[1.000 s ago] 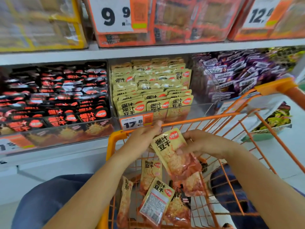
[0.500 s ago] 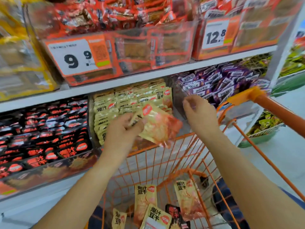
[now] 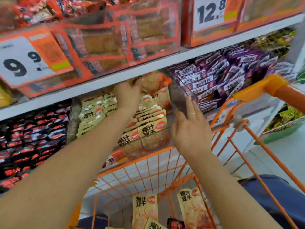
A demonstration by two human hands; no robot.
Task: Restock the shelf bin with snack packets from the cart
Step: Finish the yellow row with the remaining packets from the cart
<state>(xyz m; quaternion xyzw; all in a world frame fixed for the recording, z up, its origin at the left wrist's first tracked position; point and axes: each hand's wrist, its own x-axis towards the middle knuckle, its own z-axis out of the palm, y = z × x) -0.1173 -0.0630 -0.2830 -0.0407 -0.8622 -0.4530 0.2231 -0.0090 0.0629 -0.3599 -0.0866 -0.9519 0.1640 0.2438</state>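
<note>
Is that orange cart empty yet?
Not empty. Several beige packets lie at the bottom of the cart, with a dark one beside them.

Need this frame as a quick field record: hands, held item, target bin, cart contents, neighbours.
left hand: grips a snack packet at the back of the bin, just under the upper shelf
right hand: fingers straight, holds nothing, at the bin's right wall
target bin: clear, rows of beige packets
cart: orange wire, beige packets left inside
neighbours: black-red packets to the left, purple packets to the right
</note>
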